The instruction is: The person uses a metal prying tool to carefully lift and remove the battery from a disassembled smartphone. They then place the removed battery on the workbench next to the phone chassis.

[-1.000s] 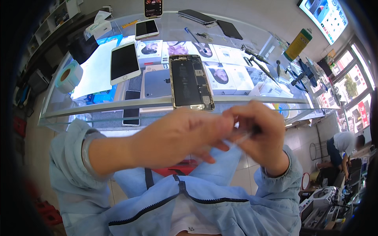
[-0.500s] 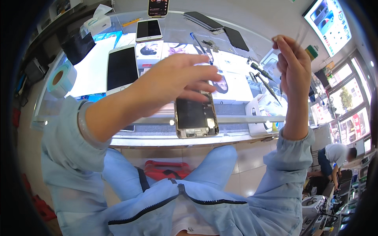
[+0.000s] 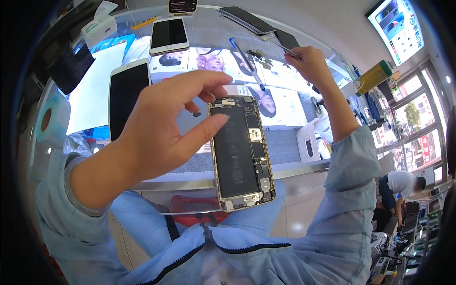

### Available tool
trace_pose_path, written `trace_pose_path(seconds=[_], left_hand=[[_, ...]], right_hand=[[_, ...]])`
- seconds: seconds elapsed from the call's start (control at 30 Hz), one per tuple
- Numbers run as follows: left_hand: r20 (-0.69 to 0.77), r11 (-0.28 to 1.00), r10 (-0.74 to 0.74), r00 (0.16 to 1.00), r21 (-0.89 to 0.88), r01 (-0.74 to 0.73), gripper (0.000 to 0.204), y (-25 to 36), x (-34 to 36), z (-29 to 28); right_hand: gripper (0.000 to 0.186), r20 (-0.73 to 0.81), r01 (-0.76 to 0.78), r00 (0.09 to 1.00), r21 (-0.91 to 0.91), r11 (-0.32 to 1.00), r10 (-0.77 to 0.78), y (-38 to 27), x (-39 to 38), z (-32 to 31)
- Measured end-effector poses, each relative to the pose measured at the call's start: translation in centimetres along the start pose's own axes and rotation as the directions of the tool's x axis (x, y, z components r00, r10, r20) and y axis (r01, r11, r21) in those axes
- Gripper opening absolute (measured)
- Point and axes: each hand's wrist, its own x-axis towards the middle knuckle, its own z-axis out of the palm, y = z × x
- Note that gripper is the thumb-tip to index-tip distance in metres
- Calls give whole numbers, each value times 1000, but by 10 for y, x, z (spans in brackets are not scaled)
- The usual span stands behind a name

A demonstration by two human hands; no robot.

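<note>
An opened phone (image 3: 232, 152), with its dark battery and circuit parts bare, juts out over the near edge of the counter. My left hand (image 3: 164, 118) hovers at its upper left, thumb and fingers apart. The thumb tip overlaps the battery in view; whether it touches, I cannot tell. Farther off to the right, my right hand (image 3: 308, 64) pinches a thin silver tool (image 3: 288, 50). Its tip points left toward a small pale piece (image 3: 267, 36) beside the dark flat slabs (image 3: 244, 20). Loose small metal parts (image 3: 261, 58) and a blue-and-white pen (image 3: 247, 64) lie between my hands.
Two white-framed phones (image 3: 169, 35) (image 3: 127, 90) rest on the glass counter. A tape roll (image 3: 51, 116) and tissue box (image 3: 99, 29) stand left. Right are a white bin (image 3: 309, 141) and a yellow-green container (image 3: 375, 78). Another person (image 3: 401, 187) bends over at far right.
My left hand has drawn left, uncovering the opened phone's upper part. My right hand has moved left and come down toward the dark slabs; the silver tool now shows plainly. The view has shifted.
</note>
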Motion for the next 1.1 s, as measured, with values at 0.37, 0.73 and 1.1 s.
trace_pose_path(seconds=[0.37, 0.73, 1.1], left_hand=[[244, 987, 102, 964, 98, -129, 76, -4, -3, 7], [316, 946, 83, 945, 272, -174, 107, 3, -4, 13], [352, 970, -20, 936, 233, -67, 107, 11, 9, 9]], right_hand=[[17, -75, 31, 997, 131, 991, -22, 12, 4, -3], [19, 135, 218, 945, 424, 879, -299, -57, -57, -35], [13, 274, 334, 869, 289, 897, -412, -47, -90, -67]])
